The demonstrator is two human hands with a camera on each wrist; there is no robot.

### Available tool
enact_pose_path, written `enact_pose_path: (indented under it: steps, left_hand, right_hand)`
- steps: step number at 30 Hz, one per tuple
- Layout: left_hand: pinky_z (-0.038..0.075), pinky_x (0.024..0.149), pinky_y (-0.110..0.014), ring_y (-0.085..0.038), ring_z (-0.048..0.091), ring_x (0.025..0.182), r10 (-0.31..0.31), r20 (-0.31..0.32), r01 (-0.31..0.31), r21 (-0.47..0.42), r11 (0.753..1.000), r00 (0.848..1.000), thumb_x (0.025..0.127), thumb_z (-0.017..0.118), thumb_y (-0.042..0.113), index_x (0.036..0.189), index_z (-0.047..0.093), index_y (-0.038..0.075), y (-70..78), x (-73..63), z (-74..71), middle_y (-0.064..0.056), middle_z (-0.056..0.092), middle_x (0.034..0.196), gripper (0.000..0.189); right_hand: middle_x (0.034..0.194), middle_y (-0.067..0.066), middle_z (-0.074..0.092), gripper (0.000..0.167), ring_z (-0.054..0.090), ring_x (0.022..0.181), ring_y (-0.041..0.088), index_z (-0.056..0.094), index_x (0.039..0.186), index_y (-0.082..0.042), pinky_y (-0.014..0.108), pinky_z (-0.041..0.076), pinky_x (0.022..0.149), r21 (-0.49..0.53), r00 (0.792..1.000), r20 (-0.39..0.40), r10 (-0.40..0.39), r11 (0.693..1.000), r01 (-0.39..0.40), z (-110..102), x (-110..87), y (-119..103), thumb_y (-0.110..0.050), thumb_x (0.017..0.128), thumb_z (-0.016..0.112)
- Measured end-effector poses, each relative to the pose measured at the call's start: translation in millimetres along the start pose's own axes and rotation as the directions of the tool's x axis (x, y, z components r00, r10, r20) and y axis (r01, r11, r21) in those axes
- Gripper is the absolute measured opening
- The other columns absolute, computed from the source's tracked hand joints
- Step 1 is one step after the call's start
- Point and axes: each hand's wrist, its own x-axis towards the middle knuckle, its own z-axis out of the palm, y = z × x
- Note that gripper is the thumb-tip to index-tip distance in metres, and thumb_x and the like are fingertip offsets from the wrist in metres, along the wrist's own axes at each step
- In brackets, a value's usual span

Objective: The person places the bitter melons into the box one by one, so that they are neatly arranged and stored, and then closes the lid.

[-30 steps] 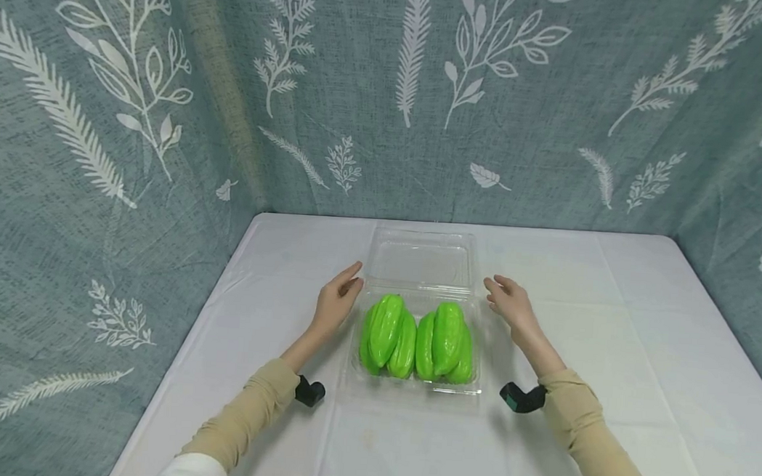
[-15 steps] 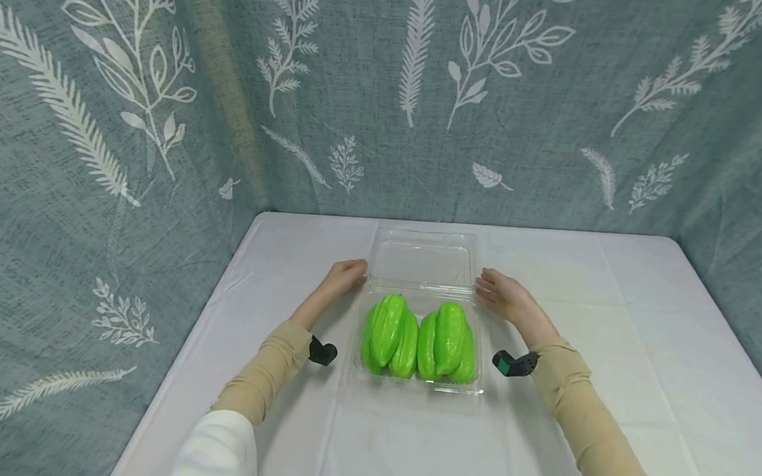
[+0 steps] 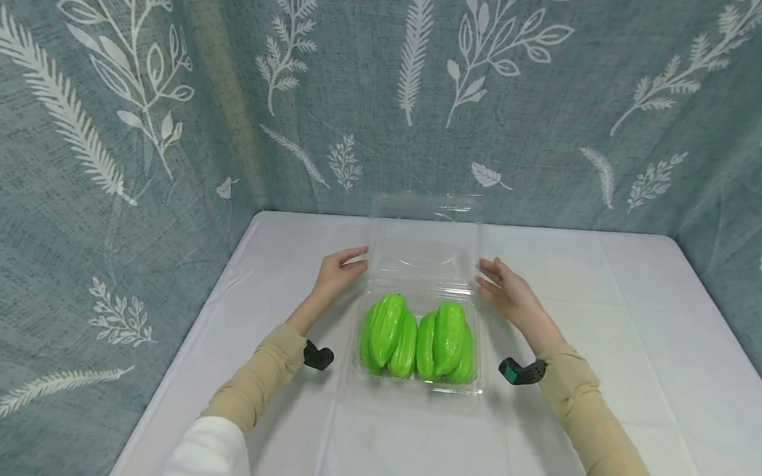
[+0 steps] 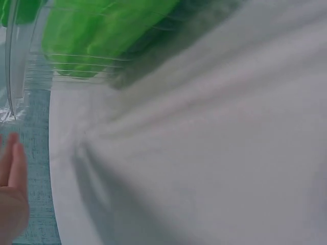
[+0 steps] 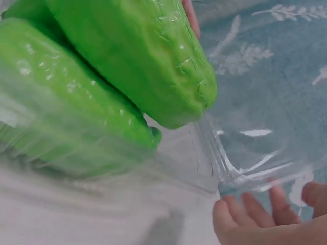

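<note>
A clear plastic clamshell box stands mid-table in the head view. Inside lie two glossy green, ridged fruits that look like star fruits, a left one and a right one. Its transparent lid is raised at the back, tilted up from the hinge. My left hand is at the lid's left edge, fingers extended; in the left wrist view those fingers look slightly apart from the plastic. At the right edge my right hand has fingertips against or just beside the lid, thumb apart.
A white cloth covers the table. Behind it and along both sides hangs a blue-green curtain with white leaf prints. A black wrist device is on the right forearm, and another on the left.
The lid has swung up from lying flat behind the box. Both hands came in to its sides, then rose slightly. The fruits have stayed put.
</note>
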Motion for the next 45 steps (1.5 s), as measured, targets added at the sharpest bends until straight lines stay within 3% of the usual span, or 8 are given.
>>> enact_pose_path:
  steps: [5, 12, 17, 23, 32, 36, 41, 45]
  left_hand:
    - [0.055, 0.088, -0.02, -0.039, 0.059, 0.114, 0.116, -0.011, -0.117, -0.114, 0.987, 0.993, 0.086, 0.063, -0.005, 0.112, 0.06, -0.014, 5.5, -15.2, -5.3, -0.024, 0.057, 0.129, 0.028]
    - [0.055, 0.078, -0.013, 0.006, 0.064, 0.085, 0.166, -0.039, -0.17, -0.102, 0.98, 0.985, 0.083, 0.067, -0.003, 0.091, 0.065, -0.013, -8.3, -35.5, -8.8, -0.025, 0.067, 0.108, 0.013]
    - [0.051, 0.087, -0.011, 0.011, 0.06, 0.095, 0.208, 0.056, -0.2, -0.116, 0.973, 0.977, 0.089, 0.058, -0.004, 0.098, 0.064, -0.017, -17.8, -52.5, -16.1, -0.031, 0.06, 0.119, 0.017]
    - [0.049, 0.102, -0.028, -0.016, 0.058, 0.121, 0.162, 0.159, -0.134, -0.172, 0.976, 0.974, 0.098, 0.046, 0.005, 0.117, 0.057, -0.016, -15.1, -66.9, -15.2, -0.029, 0.051, 0.133, 0.03]
    - [0.027, 0.116, -0.052, -0.045, 0.022, 0.141, -0.012, 0.254, 0.02, -0.026, 0.999, 0.967, 0.095, 0.053, 0.017, 0.152, 0.015, 0.006, 5.0, -80.3, 8.8, -0.018, 0.009, 0.159, 0.069]
    - [0.031, 0.113, -0.052, -0.048, 0.024, 0.139, -0.054, 0.203, 0.066, -0.052, 0.996, 0.978, 0.092, 0.057, 0.015, 0.152, 0.016, 0.007, 4.2, -80.8, 19.0, -0.018, 0.01, 0.159, 0.073]
    - [0.032, 0.113, -0.051, -0.048, 0.025, 0.138, -0.06, 0.13, 0.071, -0.083, 0.994, 0.99, 0.091, 0.059, 0.015, 0.151, 0.021, 0.007, 4.2, -81.0, 27.2, -0.018, 0.014, 0.158, 0.071]
    - [0.026, 0.116, -0.051, -0.045, 0.023, 0.141, -0.046, 0.093, 0.055, -0.1, 0.993, 0.995, 0.09, 0.06, 0.015, 0.15, 0.022, 0.006, 5.1, -75.7, 35.1, -0.016, 0.016, 0.158, 0.072]
  right_hand:
    - [0.159, 0.016, 0.013, 0.055, 0.016, 0.147, 0.029, 0.035, 0.138, -0.001, 0.035, 0.019, 0.122, -0.09, 0.997, 0.042, -0.064, 0.994, 0.068, -5, -15.4, 1, -0.042, 0.102, 0.027]
    - [0.154, 0.02, 0.026, 0.052, 0.024, 0.144, 0.032, 0.033, 0.14, 0.003, 0.041, 0.024, 0.121, -0.315, 0.993, 0.058, -0.098, 0.943, 0.112, -10, -33.5, 19, -0.031, 0.101, 0.04]
    - [0.153, 0.017, 0.029, 0.046, 0.024, 0.143, 0.033, 0.043, 0.132, 0.005, 0.049, 0.022, 0.12, -0.458, 0.981, 0.083, -0.178, 0.867, 0.196, -22, -42.9, 41, -0.025, 0.098, 0.05]
    - [0.152, 0.021, 0.029, 0.054, 0.031, 0.139, 0.04, 0.034, 0.141, 0.003, 0.051, 0.023, 0.118, -0.532, 0.956, 0.142, -0.257, 0.795, 0.292, -32, -47.2, 63, -0.017, 0.095, 0.055]
    - [0.146, 0.029, 0.035, 0.058, 0.043, 0.129, 0.045, 0.025, 0.145, 0.003, 0.043, 0.04, 0.109, -0.59, 0.929, 0.115, -0.353, 0.728, 0.35, -22, -54.5, 64, -0.008, 0.095, 0.051]
    - [0.144, 0.028, 0.039, 0.058, 0.046, 0.128, 0.043, 0.026, 0.145, 0.003, 0.049, 0.04, 0.109, -0.667, 0.957, 0.055, -0.285, 0.703, 0.248, -23, -62.7, 59, -0.025, 0.099, 0.048]
    - [0.138, 0.031, 0.045, 0.069, 0.057, 0.119, 0.037, 0.029, 0.142, 0.011, 0.041, 0.051, 0.099, -0.715, 0.996, 0.086, -0.027, 0.695, 0.08, -40, -78.5, 49, -0.043, 0.1, 0.04]
    - [0.131, 0.028, 0.055, 0.063, 0.065, 0.107, 0.029, 0.04, 0.136, 0.012, 0.031, 0.057, 0.089, -0.702, 0.945, 0.257, 0.203, 0.712, 0.037, -58, -85.7, 46, -0.041, 0.101, 0.039]
